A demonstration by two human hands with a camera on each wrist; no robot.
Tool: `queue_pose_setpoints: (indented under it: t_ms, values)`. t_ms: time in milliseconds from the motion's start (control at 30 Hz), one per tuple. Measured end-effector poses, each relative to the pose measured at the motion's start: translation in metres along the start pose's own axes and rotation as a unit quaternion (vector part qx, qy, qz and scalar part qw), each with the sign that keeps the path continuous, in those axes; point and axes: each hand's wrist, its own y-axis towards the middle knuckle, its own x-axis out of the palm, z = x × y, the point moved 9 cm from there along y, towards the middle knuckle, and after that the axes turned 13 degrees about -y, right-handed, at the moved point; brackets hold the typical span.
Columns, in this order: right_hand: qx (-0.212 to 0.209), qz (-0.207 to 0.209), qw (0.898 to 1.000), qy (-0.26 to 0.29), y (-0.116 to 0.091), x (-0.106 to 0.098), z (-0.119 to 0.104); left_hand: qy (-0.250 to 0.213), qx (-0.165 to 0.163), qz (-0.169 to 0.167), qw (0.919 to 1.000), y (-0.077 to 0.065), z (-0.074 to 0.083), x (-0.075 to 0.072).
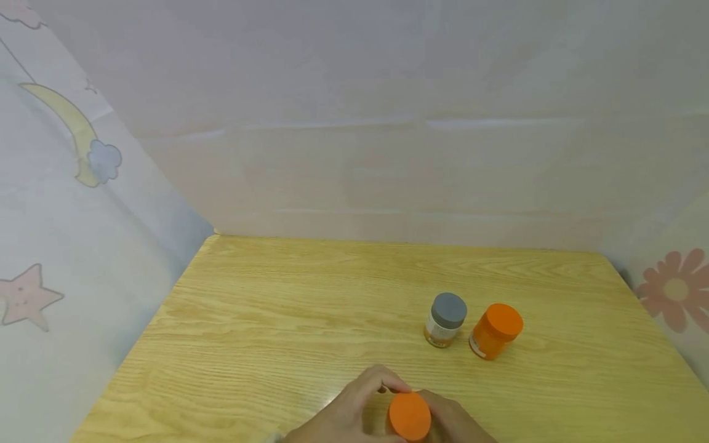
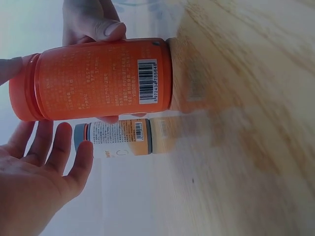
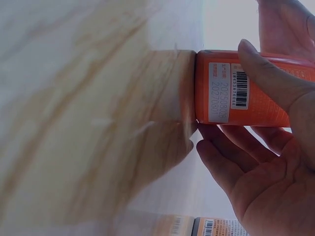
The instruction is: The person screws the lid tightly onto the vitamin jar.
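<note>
An orange bottle (image 1: pixel 410 416) with a ribbed-edge orange screw lid (image 2: pixel 22 93) stands upright on the table at the near edge of the head view. My left hand (image 1: pixel 340 411) holds the lid, thumb on one side and fingertips on the other. Lower down, my right hand (image 1: pixel 456 421) grips the bottle's body between thumb and curled fingers. Small print and a barcode label (image 2: pixel 147 81) cover the side in the left wrist view. The right wrist view shows a white date label (image 3: pixel 219 93) near the base.
Beyond my hands stand a grey-lidded jar (image 1: pixel 445 320) and, to its right, a shorter orange jar (image 1: pixel 495 331). The wood-grain table (image 1: pixel 310 295) reaches back to a pale cloth backdrop (image 1: pixel 332 172). Printed cloth hangs along both sides.
</note>
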Motion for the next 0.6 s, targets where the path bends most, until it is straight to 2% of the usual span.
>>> queue_pose_setpoints:
  t_ms: [133, 233, 367, 400, 467, 533, 600]
  values:
    - [-0.009, 0.011, 1.000, -0.018, 0.000, -0.001, -0.001, -0.046, -0.046, -0.017, 0.9977, -0.001, -0.006, 0.003]
    - [-0.007, 0.015, 0.999, -0.027, 0.000, -0.001, -0.001, -0.073, -0.094, -0.028, 0.9925, -0.003, -0.012, 0.005]
    - [0.001, 0.009, 1.000, -0.028, 0.000, -0.001, 0.000, -0.077, -0.117, -0.042, 0.9893, -0.004, -0.015, 0.007]
    - [0.003, 0.007, 1.000, -0.030, 0.000, -0.001, 0.001, -0.078, -0.118, -0.042, 0.9890, -0.004, -0.015, 0.007]
    - [0.001, 0.008, 0.999, -0.035, 0.000, -0.001, 0.002, -0.064, -0.101, -0.037, 0.9922, -0.004, -0.015, 0.006]
    - [0.001, 0.005, 0.999, -0.038, 0.000, -0.001, 0.003, -0.045, -0.075, -0.021, 0.9960, -0.003, -0.013, 0.004]
    - [0.003, 0.002, 0.999, -0.034, 0.000, 0.000, 0.004, -0.015, -0.034, -0.005, 0.9993, -0.002, -0.009, 0.001]
